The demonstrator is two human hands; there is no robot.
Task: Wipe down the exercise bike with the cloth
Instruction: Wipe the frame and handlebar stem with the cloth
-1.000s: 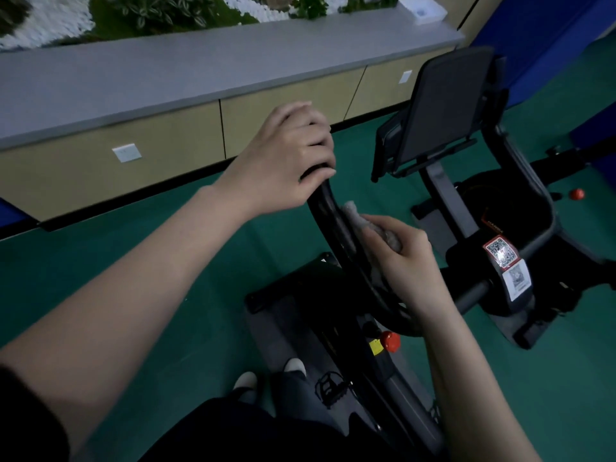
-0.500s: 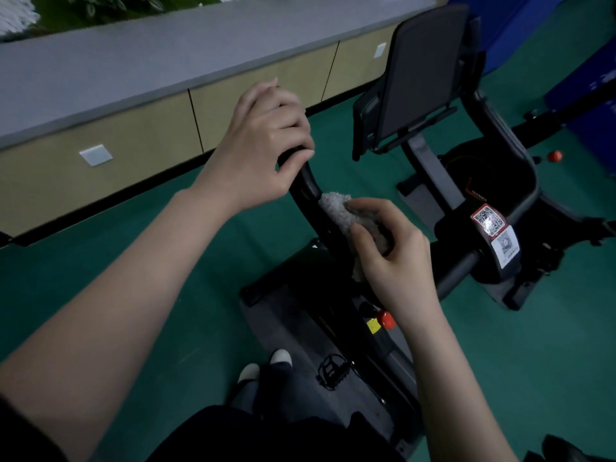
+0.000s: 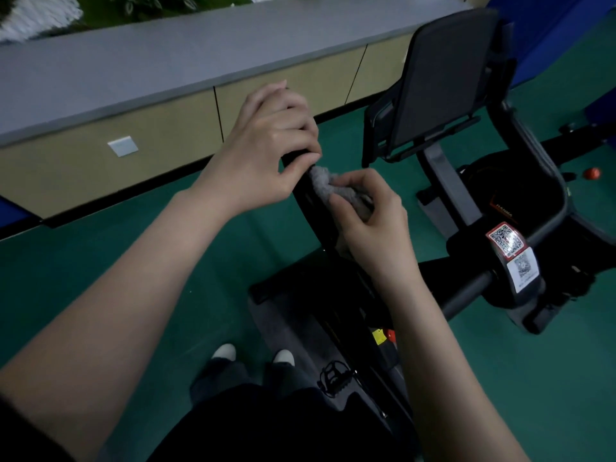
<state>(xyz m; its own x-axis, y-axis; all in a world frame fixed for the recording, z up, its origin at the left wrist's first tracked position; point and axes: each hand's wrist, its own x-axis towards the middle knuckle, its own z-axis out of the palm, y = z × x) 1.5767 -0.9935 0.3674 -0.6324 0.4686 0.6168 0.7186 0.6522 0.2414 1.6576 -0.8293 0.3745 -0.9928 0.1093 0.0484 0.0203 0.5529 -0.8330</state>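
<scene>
the left fingers (image 3: 300, 128) are curled over the top end of a black bar (image 3: 308, 208) of the exercise bike (image 3: 333, 305), and the left hand (image 3: 263, 151) grips it firmly; just below, the right fingers (image 3: 353, 180) are bent round a bunched grey cloth (image 3: 325, 186) and press it against the bar's right side; the cloth touches the left thumb or very nearly, hard to say in this dim light; the right hand (image 3: 373, 225) hides the cloth's lower part; the bar runs down into the bike's dark frame, where a small red knob (image 3: 390, 335) shows beside the right forearm and a pedal (image 3: 333, 378) sits lower; two pale shoes (image 3: 224, 351) stand on the green floor (image 3: 150, 295) left of the frame; to the right a tall dark panel (image 3: 443, 78) stands upright on a post, with two qr stickers (image 3: 503, 240) on the housing near it; behind runs a row of pale cabinet fronts (image 3: 66, 175) under a grey top.
</scene>
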